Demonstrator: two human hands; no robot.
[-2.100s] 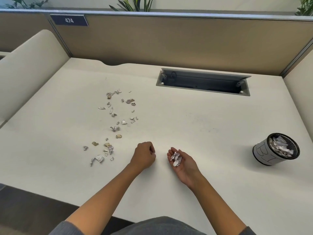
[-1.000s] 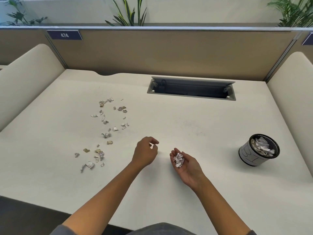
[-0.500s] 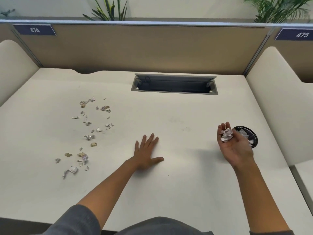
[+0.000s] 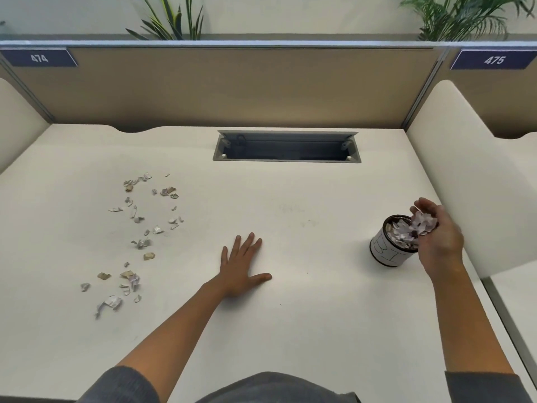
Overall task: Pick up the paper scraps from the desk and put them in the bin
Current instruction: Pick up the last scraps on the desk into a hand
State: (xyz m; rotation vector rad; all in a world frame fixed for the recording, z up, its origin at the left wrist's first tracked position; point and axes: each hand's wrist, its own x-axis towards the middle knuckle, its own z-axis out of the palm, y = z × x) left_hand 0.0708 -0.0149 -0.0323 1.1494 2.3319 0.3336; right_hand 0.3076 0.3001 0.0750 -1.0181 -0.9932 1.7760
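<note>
A small wad of scraps [image 4: 422,223] sits in the right hand [image 4: 438,239], whose fingers curl loosely round it while the palm tips over the mouth of the bin [image 4: 390,251], seemingly so the paper slides straight in and does not scatter. The bin stands upright near the right edge of the bench [image 4: 290,315], already well filled with paper, so some may spill off the heap. Many more loose scraps [image 4: 139,237] lie strewn toward the left side of the bench, well apart from the bin, so the job is far from done. The left hand [image 4: 239,267] rests flat on the bench near the middle, fingers spread and holding nothing, probably as a prop while the person leans right.
</note>
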